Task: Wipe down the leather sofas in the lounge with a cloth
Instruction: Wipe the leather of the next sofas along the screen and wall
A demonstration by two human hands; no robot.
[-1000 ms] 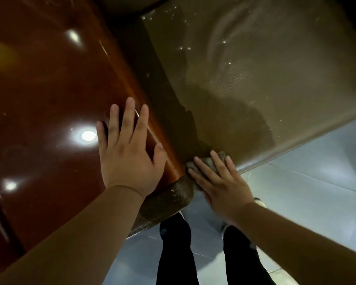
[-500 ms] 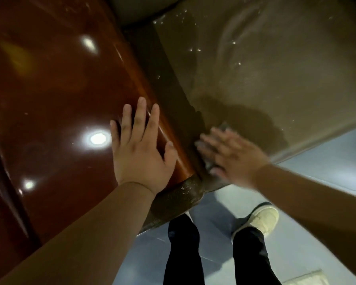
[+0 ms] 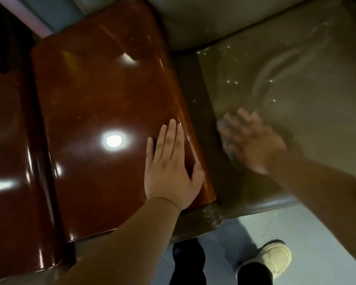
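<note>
A: Entry, left to right. What occupied the left of the view?

B: A glossy reddish-brown wooden armrest top (image 3: 103, 112), with ceiling lights mirrored in it. The left hand (image 3: 169, 171) lay flat on it near its right edge, fingers straight and together, thumb splayed toward the edge, holding nothing. Judged to be a brace: the person leaned over the sofa and took weight there.

A: And beyond the edge?

B: The olive-brown leather seat cushion (image 3: 296, 95), streaked and speckled with shiny wet marks. The right hand (image 3: 253, 145) pressed down on it just beside the armrest, motion-blurred. A pale cloth (image 3: 224, 130) showed under the fingers at their left side.

A: Grip on the cloth?

B: Fingers looked spread flat over it rather than curled, but blur prevented certainty. A flat palm would spread pressure for wiping.

A: Below?

B: Grey tiled floor (image 3: 317, 233), dark trouser legs, one pale shoe (image 3: 273, 258).

A: Progress?

B: Judged mid-wipe; this seat partly done.
</note>
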